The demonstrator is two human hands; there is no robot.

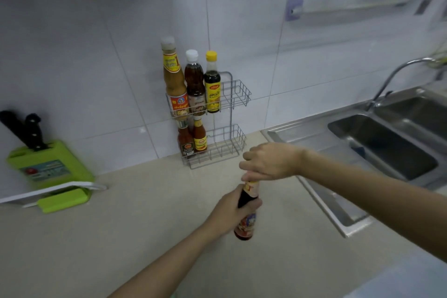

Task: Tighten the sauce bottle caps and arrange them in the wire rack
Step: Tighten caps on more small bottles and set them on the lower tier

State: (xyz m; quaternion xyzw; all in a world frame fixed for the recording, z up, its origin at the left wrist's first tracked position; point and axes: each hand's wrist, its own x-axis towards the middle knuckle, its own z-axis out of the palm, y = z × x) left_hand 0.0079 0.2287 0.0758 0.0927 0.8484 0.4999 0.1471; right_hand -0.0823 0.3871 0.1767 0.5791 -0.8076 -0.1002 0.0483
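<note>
At the far left a green knife block (49, 167) stands on the beige countertop (150, 222) against the tiled wall, with two black-handled knives (29, 132) slotted in its top; a white cutting board (52, 190) rests in the block's front slot; right of it, against the wall, stands the two-tier wire rack (232, 113); its upper shelf holds, left to right, a tall tan sauce bottle (174, 80), a brown bottle with a white cap (194, 82) and a dark bottle with a yellow cap (212, 82), all upright and side by side; the lower shelf holds two red chilli sauce bottles (192, 139) at its left end; in front of the rack the left hand (229, 213) wraps its fingers round the shoulder of a dark sauce bottle (246, 221), held over the countertop, though whether its base touches the surface is hard to tell; the right hand (268, 162) covers the bottle's top from above, fingers curled down and closed around the cap, which is hidden beneath them; at the far right lies a stainless steel sink (387, 143) with a curved faucet (396, 75).
</note>
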